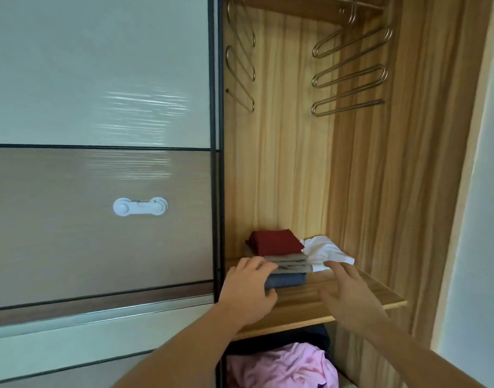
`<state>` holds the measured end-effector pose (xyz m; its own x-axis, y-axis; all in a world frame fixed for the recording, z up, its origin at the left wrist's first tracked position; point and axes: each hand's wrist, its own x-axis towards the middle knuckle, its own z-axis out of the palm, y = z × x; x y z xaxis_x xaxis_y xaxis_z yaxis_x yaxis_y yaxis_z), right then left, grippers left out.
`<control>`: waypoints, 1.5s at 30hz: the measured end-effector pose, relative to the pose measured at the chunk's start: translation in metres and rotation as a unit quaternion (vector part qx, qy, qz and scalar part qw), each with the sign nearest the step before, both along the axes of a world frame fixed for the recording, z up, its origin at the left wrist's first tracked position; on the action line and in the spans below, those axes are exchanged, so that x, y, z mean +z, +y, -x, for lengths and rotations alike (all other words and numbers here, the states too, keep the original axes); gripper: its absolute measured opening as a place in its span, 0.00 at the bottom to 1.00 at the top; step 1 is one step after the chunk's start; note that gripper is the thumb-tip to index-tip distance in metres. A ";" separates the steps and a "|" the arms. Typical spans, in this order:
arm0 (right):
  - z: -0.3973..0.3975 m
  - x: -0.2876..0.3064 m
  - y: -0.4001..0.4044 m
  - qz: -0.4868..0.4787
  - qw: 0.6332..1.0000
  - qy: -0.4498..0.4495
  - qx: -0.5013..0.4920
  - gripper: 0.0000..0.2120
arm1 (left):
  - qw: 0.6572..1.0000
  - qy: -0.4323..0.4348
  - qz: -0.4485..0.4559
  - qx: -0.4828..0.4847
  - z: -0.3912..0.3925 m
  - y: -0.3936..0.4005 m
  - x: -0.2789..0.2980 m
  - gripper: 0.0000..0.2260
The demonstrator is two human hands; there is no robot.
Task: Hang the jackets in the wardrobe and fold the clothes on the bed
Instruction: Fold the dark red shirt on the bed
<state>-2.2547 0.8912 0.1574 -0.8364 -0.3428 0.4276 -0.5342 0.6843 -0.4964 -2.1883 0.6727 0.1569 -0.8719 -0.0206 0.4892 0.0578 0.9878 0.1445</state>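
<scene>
The left hand [247,287] grips the folded stack [286,268] on the wardrobe shelf [352,298], fingers curled over its top. The right hand [349,289] reaches open beside it, holding nothing. The person should steady both sides so the 3 or so layers stay square.

L hand [247,289] on folded stack [289,268], R hand [349,292] open nr shelf [380,295]

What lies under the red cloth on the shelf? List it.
Under the red cloth lie folded grey cloths, then a blue one lowest, resting on the shelf. The left hand covers the pile's left end.
</scene>
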 end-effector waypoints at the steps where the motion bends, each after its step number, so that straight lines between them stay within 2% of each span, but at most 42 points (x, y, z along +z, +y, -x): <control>1: -0.016 -0.004 -0.002 0.004 1.000 -0.009 0.009 0.26 | 1.000 -0.006 0.006 0.009 -0.017 -0.004 -0.001 0.23; 11: -0.136 -0.002 -0.062 0.045 0.993 -0.103 0.037 0.28 | 0.999 0.010 0.014 0.052 -0.145 -0.076 0.007 0.23; 20: -0.231 -0.009 -0.189 0.095 0.987 -0.127 0.015 0.27 | 0.999 -0.016 0.032 0.029 -0.231 -0.191 0.002 0.24; 23: -0.245 -0.006 -0.223 0.121 0.984 -0.132 0.008 0.25 | 0.998 -0.019 0.053 0.015 -0.242 -0.223 0.011 0.23; 31: -0.245 0.003 -0.286 0.208 0.963 -0.170 0.003 0.27 | 0.999 -0.003 0.042 0.014 -0.253 -0.274 0.031 0.23; 36: -0.257 -0.011 -0.329 0.243 0.949 -0.201 0.006 0.27 | 0.995 -0.002 0.100 -0.011 -0.256 -0.305 0.038 0.23; 40: -0.265 -0.004 -0.358 0.265 0.941 -0.209 -0.030 0.29 | 0.982 0.037 0.182 -0.037 -0.256 -0.333 0.051 0.23; 45: -0.286 -0.004 -0.409 0.265 0.943 -0.167 -0.110 0.35 | 0.954 0.050 0.290 -0.051 -0.265 -0.374 0.067 0.23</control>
<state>-1.9685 0.4822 0.1539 -0.9809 0.0429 0.1899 -0.1611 0.3683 -0.9157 -1.9237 0.2987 0.2243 -0.8032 0.3618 0.4732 0.1435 0.8886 -0.4357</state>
